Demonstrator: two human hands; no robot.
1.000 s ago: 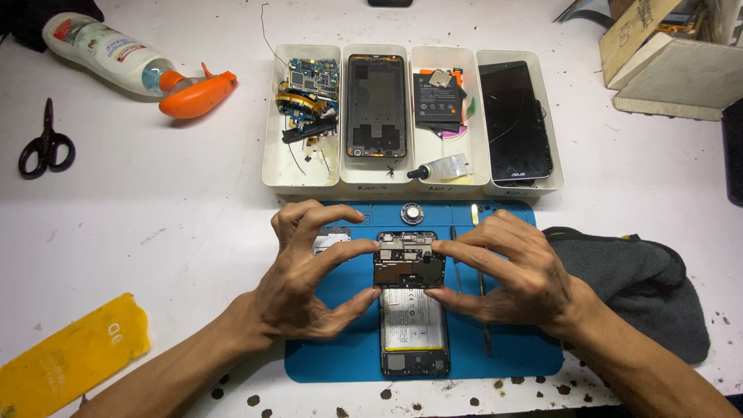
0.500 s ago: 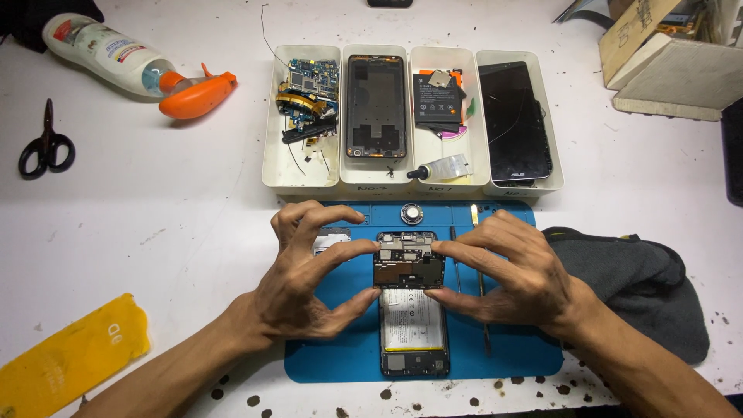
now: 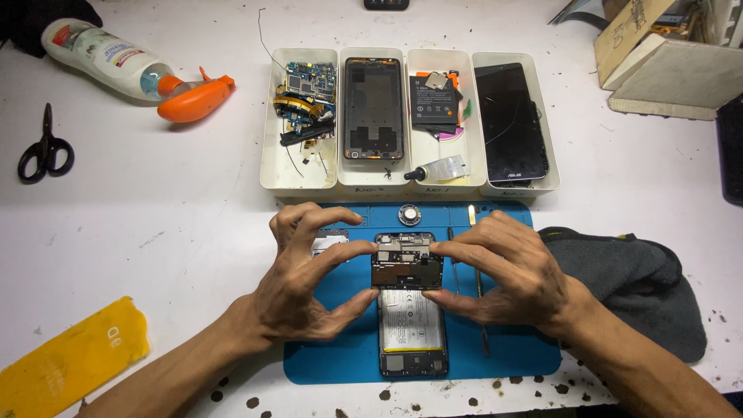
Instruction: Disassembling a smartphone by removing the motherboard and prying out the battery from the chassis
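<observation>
Head view, work piece: an opened black smartphone with its back cover off (image 3: 410,306) lies lengthwise on a blue rubber repair mat (image 3: 511,356) at the near edge of the white bench (image 3: 155,224); its dark circuit board is at the far end and its white-labelled battery nearer the person.
Head view, left hand: the left hand (image 3: 298,282) arches over the mat, index fingertip and thumb tip touching the phone's left edge at the circuit board; the grip is a light pinch on the phone.
Head view, right hand: the right hand (image 3: 515,275) mirrors it, index finger on the board's upper right corner and thumb against the right edge near the battery; the grip is closed on the phone too.
Head view, on the mat: a small round metal disc (image 3: 409,214) sits at the far edge, and thin metal tools (image 3: 481,310) lie just beside the right hand.
Head view, trays: four white plastic trays (image 3: 302,184) stand side by side beyond the mat, holding loose boards, a phone frame, a battery and a dark screen.
Head view, left of bench: black-handled scissors (image 3: 45,149), a white spray bottle with an orange trigger (image 3: 131,70) and a flat yellow plastic piece (image 3: 66,360).
Head view, right of bench: a dark grey cloth (image 3: 642,286) just beside the mat.
</observation>
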